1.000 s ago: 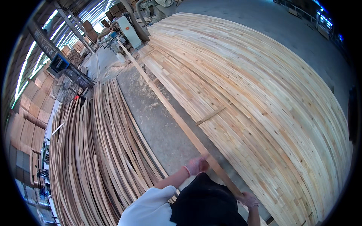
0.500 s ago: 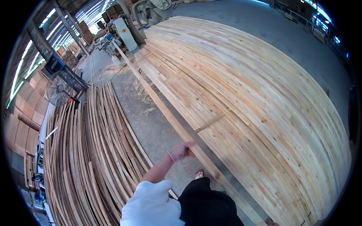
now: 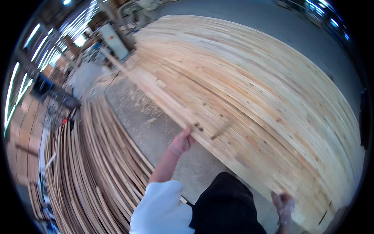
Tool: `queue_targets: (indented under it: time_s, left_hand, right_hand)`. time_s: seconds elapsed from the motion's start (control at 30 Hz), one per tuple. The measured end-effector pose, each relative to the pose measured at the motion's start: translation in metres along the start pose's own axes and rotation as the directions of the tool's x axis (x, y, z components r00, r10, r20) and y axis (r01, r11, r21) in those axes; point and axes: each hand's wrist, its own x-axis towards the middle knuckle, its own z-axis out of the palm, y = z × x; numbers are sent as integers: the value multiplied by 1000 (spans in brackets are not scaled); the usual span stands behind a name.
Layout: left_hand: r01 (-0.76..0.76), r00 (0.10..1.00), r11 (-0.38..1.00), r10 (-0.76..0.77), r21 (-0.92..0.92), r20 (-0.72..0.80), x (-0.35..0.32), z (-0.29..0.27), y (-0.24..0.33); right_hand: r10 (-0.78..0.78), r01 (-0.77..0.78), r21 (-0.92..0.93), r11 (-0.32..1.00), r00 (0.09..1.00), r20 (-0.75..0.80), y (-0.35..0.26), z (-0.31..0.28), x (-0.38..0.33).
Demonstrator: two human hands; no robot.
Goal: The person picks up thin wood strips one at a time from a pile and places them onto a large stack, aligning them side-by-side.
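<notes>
A long, pale wooden board (image 3: 168, 106) runs diagonally from the machine at the far left toward me, along the near edge of the wide layer of wooden strips (image 3: 253, 93). My left hand (image 3: 182, 141), in a thin light glove, is closed on the board's near edge around its middle, with the fingertips partly hidden. At the lower right, my right hand (image 3: 283, 203), also gloved, grips the board near its close end. Motion blur softens the board, and its line against the strips beneath is hard to make out.
On the left lies a big pile of long, narrow wooden strips (image 3: 97, 156). A pale machine cabinet (image 3: 113, 41) stands at the far left, with sawdust (image 3: 142, 103) on the concrete floor (image 3: 128, 95) before it. Stacked boards (image 3: 25, 146) line the left side.
The board has shifted right and up from the floor gap to the edge of the strip layer. My left hand moved up with it, and my right hand has come into fuller view, gripping it.
</notes>
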Motion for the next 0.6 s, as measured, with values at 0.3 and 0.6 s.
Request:
queue_targets:
  time_s: [0.3,0.6]
  left_hand:
    - [410,495,657,-743,633,450,-66,89,-171]
    - [388,910,812,-411,436,-43,-40,-37,-151]
  right_hand:
    - [-397,369,161,915,894,207,-139,63,58]
    - [-459,475,50,878,810,365,-75,99,103]
